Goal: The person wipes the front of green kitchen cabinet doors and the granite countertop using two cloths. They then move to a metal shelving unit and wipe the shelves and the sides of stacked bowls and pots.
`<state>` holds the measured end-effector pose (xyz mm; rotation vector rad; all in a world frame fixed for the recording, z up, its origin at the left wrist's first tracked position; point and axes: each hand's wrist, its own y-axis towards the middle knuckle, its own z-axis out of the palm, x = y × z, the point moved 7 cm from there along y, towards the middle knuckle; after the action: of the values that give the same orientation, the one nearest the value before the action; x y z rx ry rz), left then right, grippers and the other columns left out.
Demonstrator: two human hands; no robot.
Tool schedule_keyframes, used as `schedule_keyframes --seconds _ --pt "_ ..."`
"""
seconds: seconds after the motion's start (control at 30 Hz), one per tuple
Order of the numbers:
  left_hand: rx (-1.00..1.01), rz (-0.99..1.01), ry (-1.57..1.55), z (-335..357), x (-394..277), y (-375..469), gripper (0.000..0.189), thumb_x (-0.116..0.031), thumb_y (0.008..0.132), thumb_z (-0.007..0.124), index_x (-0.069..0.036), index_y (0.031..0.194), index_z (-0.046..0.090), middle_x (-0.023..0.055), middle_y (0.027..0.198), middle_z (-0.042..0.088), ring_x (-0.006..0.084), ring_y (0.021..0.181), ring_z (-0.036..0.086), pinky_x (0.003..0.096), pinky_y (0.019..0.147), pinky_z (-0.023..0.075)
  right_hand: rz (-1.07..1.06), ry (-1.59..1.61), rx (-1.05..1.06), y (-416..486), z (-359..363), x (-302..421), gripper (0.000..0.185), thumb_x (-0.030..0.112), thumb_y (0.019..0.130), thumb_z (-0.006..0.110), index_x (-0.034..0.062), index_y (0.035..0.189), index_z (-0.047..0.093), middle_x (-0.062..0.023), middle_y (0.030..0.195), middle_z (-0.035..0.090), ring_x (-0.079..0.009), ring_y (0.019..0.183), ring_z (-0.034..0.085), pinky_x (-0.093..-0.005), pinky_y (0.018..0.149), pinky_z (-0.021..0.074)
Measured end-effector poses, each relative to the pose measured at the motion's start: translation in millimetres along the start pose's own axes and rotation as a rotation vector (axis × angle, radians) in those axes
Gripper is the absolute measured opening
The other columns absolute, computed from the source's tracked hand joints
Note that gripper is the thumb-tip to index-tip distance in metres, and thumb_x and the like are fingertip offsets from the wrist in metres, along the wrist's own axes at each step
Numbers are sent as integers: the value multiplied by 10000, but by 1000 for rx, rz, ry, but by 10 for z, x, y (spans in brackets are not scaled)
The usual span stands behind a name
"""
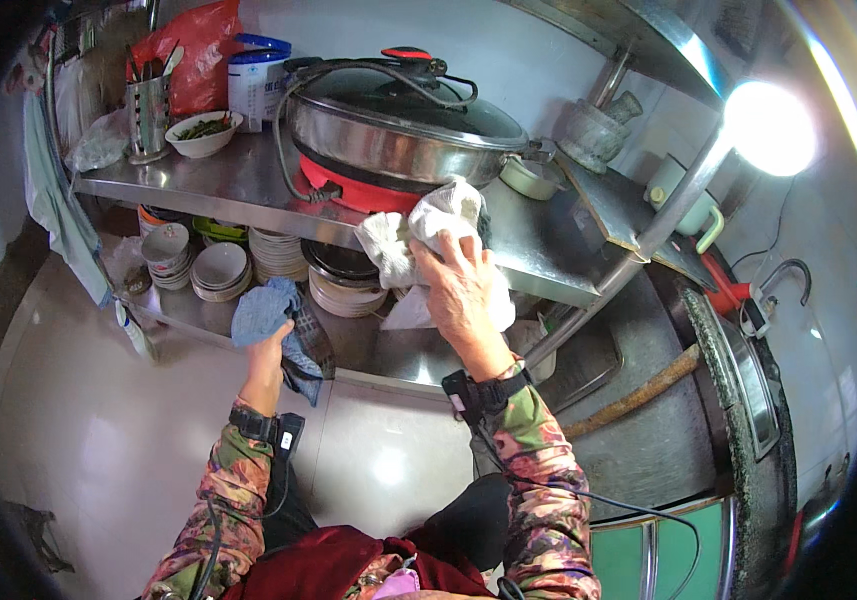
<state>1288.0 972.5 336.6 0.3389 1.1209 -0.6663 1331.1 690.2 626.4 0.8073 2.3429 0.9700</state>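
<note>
My left hand grips a crumpled blue cloth with a dark part hanging below it, in front of the lower shelf. Bunched white cloths are under my right hand, whose fingers press over them at the front edge of the steel shelf. Just behind these cloths stands an electric pan with a red base and a dark glass lid, its black cord looped over the lid. Some fingertips of my right hand are hidden.
Stacked bowls and plates fill the lower shelf. Left of the pan are a dish of greens, a steel utensil holder and a white tub. A steel post, stone mortar and stove stand to the right.
</note>
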Motion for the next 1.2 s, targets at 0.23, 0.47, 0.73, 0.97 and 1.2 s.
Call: schedule_keyframes --seconds 0.23,0.47,0.73,0.97,1.2 --pt "3 75 -89 -216 -109 86 549 -26 713 821 6 1223 619 86 1224 637 259 1109 590 390 985 461 330 -205 -49 -465 -355 -711 479 -26 696 586 164 1121 703 -93 1011 574 -340 916 536 -458 776 459" --pt "-11 -81 -133 -230 -153 27 532 -7 721 800 -11 1222 620 76 1219 633 249 1093 591 380 987 462 550 -406 -16 -350 -484 -1105 502 -20 712 597 170 1172 665 -153 1113 573 -369 989 552 -480 797 490" --pt "-4 -165 -61 -100 45 101 538 -76 723 816 34 1210 616 103 1188 637 263 1068 598 401 953 472 108 77 -8 -43 -56 98 437 14 715 597 138 1121 702 -113 1058 583 -362 987 523 -455 828 453" --pt "23 -117 -47 49 -132 -100 544 -33 732 790 15 1232 580 114 1184 618 290 1054 593 420 913 481 102 92 95 97 -22 76 465 51 743 593 104 1205 619 -153 1098 549 -377 1048 535 -462 855 467" --pt "75 -76 -55 43 161 130 581 -45 725 795 71 1253 584 143 1229 628 300 1089 592 403 963 467 169 38 59 485 278 -243 182 97 724 616 89 889 694 -140 946 656 -356 955 620 -444 789 528"
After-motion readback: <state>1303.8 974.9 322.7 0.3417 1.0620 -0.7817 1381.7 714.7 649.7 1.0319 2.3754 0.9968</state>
